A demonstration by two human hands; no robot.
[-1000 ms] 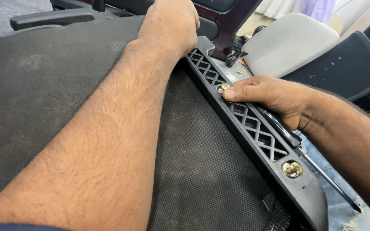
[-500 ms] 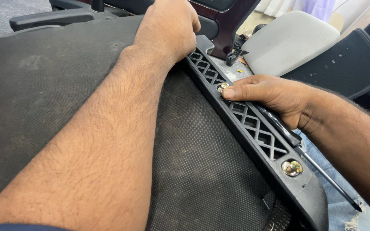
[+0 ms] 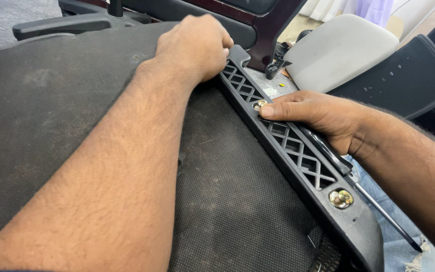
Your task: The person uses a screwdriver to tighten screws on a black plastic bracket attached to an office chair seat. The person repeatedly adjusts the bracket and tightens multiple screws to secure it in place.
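A black plastic bar with a lattice of diamond-shaped holes (image 3: pixel 298 156) runs diagonally along the edge of a dark fabric chair seat (image 3: pixel 51 100). My left hand (image 3: pixel 195 45) is closed over the far end of the bar and the seat edge. My right hand (image 3: pixel 318 118) lies on the bar, its thumb and fingertips pinching a brass-coloured bolt (image 3: pixel 259 105) set in the bar. That hand also holds a screwdriver (image 3: pixel 373 204) along its palm, the metal shaft pointing down to the lower right. A second brass bolt (image 3: pixel 340 198) sits near the bar's near end.
A black armrest (image 3: pixel 71 24) lies at the top left. A dark wooden chair frame (image 3: pixel 273 30) stands at the top centre. A grey cushion (image 3: pixel 338 50) and a black padded piece (image 3: pixel 404 75) lie to the right. Blue denim (image 3: pixel 399 242) shows at the lower right.
My right hand has stayed on the middle bolt, with only slight movement of the fingertips. The left hand keeps its grip on the far end.
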